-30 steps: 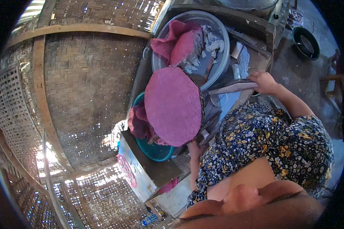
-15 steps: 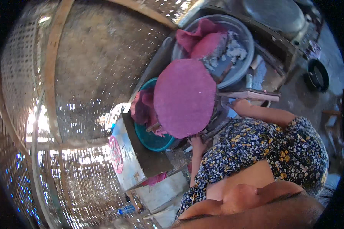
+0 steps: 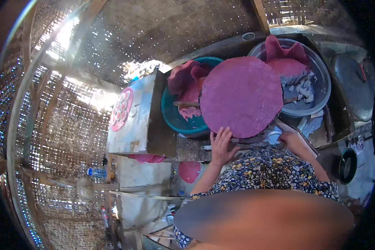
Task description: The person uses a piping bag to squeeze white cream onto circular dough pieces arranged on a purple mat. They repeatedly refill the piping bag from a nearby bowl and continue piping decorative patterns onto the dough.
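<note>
A large round pink sheet, flat and rough in texture, lies in front of me on a dark round support. My left hand rests its spread fingers on the sheet's near edge. My right hand is curled, right of the near edge, beside a small pale-blue, cup-like thing; its fingertips are partly hidden. To the left, a teal basin holds dark pink cloth-like pieces and pink dough-like matter. Behind on the right, a grey basin contains a pink mass, whitish scraps and a wooden stick.
A metal-sided box with a pink round decoration stands left of the teal basin. A dark wooden frame surrounds the grey basin, with a large oval lid beyond it. A black bowl sits at lower right. Woven walls rise left and behind.
The view has swung, so the scene sits turned and shifted in the picture. My left fingers, earlier mostly hidden at the sheet's edge, now lie spread on top of it.
</note>
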Demonstrator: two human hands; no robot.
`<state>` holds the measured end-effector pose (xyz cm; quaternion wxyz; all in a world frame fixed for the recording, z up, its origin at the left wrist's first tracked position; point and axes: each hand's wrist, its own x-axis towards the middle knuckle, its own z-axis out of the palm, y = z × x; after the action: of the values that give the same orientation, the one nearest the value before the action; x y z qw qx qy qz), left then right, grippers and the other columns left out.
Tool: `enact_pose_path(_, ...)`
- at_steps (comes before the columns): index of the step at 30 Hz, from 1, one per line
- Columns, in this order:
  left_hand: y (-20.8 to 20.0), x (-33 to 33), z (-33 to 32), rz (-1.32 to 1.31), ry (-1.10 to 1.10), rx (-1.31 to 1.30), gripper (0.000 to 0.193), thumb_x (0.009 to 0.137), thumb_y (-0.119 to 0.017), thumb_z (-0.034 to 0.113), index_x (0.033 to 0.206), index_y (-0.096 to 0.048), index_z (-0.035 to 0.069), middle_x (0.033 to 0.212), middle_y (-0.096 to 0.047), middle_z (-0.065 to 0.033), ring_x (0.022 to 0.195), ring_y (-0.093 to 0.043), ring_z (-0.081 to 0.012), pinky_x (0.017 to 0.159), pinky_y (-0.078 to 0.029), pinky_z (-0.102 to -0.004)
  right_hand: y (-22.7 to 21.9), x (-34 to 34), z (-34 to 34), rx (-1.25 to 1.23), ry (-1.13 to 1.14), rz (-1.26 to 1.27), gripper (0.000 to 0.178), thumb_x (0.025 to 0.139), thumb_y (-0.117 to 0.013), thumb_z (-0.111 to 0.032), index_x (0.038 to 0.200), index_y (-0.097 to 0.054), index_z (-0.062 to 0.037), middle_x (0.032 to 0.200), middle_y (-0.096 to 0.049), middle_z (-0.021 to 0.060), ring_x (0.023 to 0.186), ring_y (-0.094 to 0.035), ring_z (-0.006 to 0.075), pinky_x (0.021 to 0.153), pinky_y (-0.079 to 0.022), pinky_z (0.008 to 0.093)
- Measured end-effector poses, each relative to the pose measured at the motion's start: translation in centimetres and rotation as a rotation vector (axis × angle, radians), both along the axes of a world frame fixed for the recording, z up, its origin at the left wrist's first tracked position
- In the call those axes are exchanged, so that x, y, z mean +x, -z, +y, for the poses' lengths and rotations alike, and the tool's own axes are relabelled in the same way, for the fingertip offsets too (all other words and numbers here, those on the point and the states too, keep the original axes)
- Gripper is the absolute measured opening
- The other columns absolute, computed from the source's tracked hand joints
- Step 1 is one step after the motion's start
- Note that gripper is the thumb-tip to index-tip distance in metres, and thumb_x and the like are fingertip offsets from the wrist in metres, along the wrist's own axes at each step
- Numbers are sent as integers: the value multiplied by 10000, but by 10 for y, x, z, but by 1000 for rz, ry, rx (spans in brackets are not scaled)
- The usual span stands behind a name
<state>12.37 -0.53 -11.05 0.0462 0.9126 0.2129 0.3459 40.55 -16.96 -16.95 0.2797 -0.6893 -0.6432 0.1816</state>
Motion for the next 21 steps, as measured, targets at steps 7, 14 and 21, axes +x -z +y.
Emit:
enact_pose_path(7, 9, 6, 8, 88, 4, -42, 651, 703, -648, 385, 1233, -420, 83, 1235, -492, -43, 1207, -394, -265, 991, -89, -611, -159, 11, 2, 170, -122, 101, 98, 677, -582, -29, 775, -582, -36, 756, -569, 95, 775, -558, 294, 694, -441, 377)
enact_pose_path(14, 2, 10, 7, 85, 10, -25, 634, 708, -646, 385, 1222, -429, 85, 1213, -511, -43, 1198, -407, -262, 993, -68, -614, -127, -21, 59, 392, -252, -283, 230, 614, -569, -18, 837, -581, -67, 890, -571, 78, 847, -555, 268, 717, -455, 365)
enact_pose_path(21, -8, -2, -6, -45, -32, 16, 645, 706, -656, 381, 1233, -412, 102, 1197, -530, -38, 1198, -408, -264, 997, -59, -609, -156, -7, 14, 397, 24, -253, 224, 680, -603, -89, 902, -597, -65, 879, -580, 90, 827, -560, 282, 727, -459, 368)
